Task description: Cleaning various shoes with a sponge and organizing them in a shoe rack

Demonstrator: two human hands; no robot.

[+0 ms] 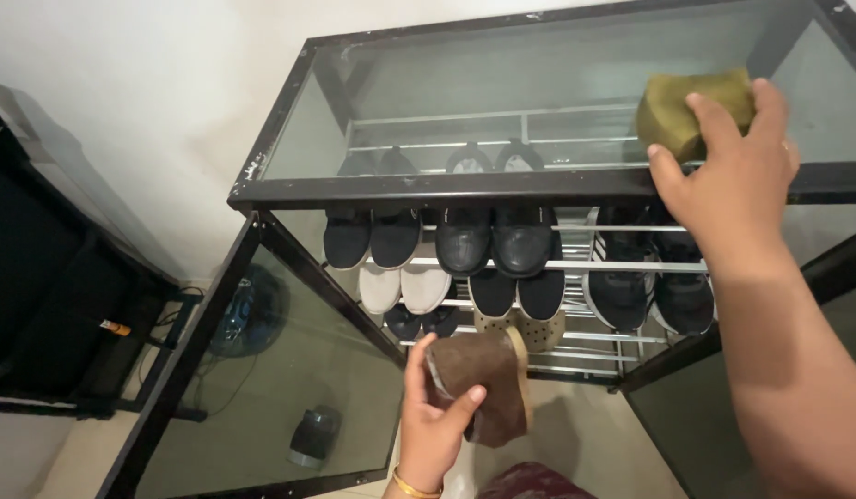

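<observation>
My right hand (735, 166) presses an olive-green sponge (684, 109) onto the glass top (502, 83) of a black-framed shoe cabinet (289, 92), near its front right edge. Lower down, in front of the open cabinet, my left hand (430, 420) grips a brown suede shoe (483, 383) with a tan sole, sole side turned right. A gold bangle sits on that wrist. Inside, several dark and white shoes (493, 242) rest in pairs on metal rail shelves (576, 266).
The cabinet's left glass door (280, 388) swings open toward me; the right door (724, 416) is open too. A wall stands behind. A black stand (67, 305) with cables sits to the left. A grey item lies on the floor, seen through the left door.
</observation>
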